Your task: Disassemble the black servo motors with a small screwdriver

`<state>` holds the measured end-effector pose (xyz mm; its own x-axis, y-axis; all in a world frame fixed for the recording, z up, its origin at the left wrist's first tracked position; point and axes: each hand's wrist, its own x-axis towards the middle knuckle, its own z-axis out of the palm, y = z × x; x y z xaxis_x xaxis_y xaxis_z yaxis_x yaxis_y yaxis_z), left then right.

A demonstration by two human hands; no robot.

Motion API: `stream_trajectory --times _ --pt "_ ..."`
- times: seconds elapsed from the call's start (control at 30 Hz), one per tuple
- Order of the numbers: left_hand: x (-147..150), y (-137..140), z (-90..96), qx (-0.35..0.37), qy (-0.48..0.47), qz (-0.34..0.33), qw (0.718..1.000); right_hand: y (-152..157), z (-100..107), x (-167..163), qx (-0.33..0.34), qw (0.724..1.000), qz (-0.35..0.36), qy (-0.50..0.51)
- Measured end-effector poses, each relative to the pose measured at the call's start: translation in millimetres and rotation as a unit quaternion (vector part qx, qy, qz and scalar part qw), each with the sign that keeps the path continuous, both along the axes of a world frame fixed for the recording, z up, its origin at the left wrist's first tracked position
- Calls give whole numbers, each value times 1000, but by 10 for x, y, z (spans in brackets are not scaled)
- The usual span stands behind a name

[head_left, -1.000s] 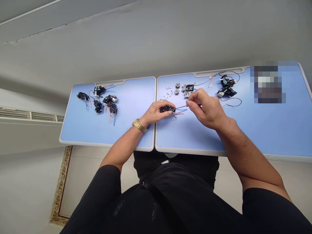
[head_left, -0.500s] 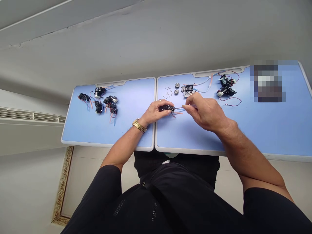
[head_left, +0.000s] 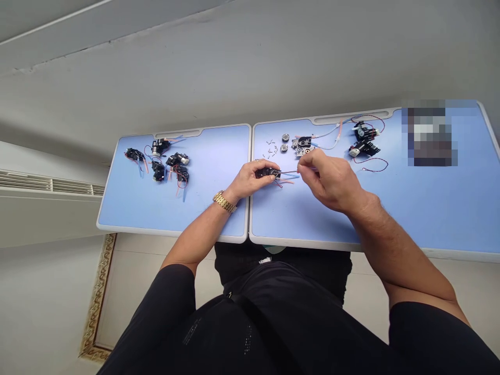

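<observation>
My left hand [head_left: 252, 178], with a gold watch on its wrist, grips a small black motor assembly [head_left: 275, 172] low over the tabletop. Blue and orange tubes and a short wire trail from the assembly to the right. My right hand [head_left: 328, 177] pinches a screwdriver, whose thin shaft [head_left: 289, 172] points left, its tip at the assembly; most of its handle is hidden in the fingers. Just beyond lie loose screws [head_left: 271, 151], two round dark wheels [head_left: 285, 143] and opened black housing parts [head_left: 303, 143], one with tubes running right.
On the left blue table [head_left: 211, 203] sit several black motor units [head_left: 158, 169] with tubes. Two more units [head_left: 364, 139] with a twisted wire lie beyond my right hand. A pixelated patch covers the far right. A seam [head_left: 249, 208] divides the two tables.
My right hand has shifted slightly to the right, and more of the screwdriver shaft shows. The left hand and the motor assembly have stayed nearly in place.
</observation>
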<state>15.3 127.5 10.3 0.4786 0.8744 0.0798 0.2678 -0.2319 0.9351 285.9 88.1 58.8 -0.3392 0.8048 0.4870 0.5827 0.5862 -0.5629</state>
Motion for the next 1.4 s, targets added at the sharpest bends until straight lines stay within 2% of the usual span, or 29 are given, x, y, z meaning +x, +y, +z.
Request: stream_trajectory --times 0.13,0.3,0.47,0.67,0.87,1.1,1.23,1.4 --pt "15 -9 5 3 -3 8 1000 -4 0 -4 -11 999 32 32" --pt "27 -19 9 10 -5 13 1000 5 -18 11 -7 1000 -9 12" --pt "25 -14 2 10 -5 20 1000 -5 -10 1 -16 999 31 42" --pt "33 -19 20 3 -13 17 1000 8 -18 -7 15 1000 -12 7" --pt "40 -21 31 -7 -21 21 1000 10 -21 -24 21 999 20 40" --pt "36 -17 21 -8 -20 18 1000 9 -41 -29 56 998 -14 24" --pt "41 -16 12 -4 -21 21 1000 11 -16 -4 40 998 22 36" --pt "38 -16 11 -2 -20 19 1000 17 -25 17 9 1000 -23 9"
